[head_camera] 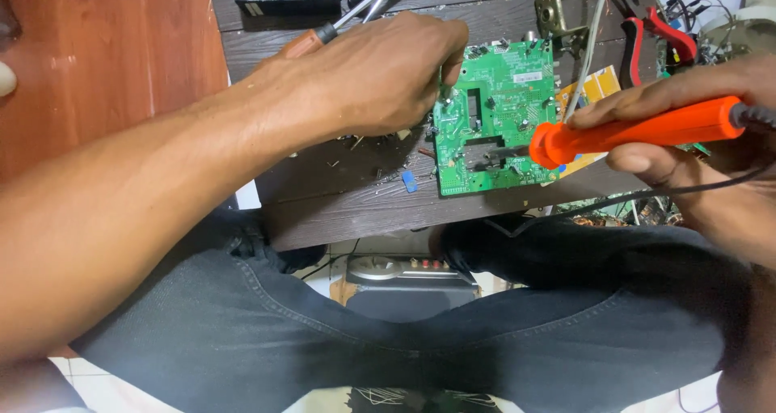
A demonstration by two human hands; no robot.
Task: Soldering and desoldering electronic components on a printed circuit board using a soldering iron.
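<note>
A dark wooden plank desk [356,203] carries a green rectangular circuit board [495,114]. The left hand [380,77] pinches the board's left edge with closed fingers. The right hand [687,130] wraps its fingers around an orange plastic-handled soldering iron [638,132], tip touching the board.

Light is even and fairly bright, soft rather than harsh, falling from above and in front. The green circuit board [495,114] is the sharpest, most saturated area, its small parts crisp. The left forearm [121,211] looms large and slightly soft near the lens, stretched by wide-angle distortion toward the frame's edge. Shadows pool dark between the black jeans [404,340] below the wooden bench [356,195]. No strong glare appears.
</note>
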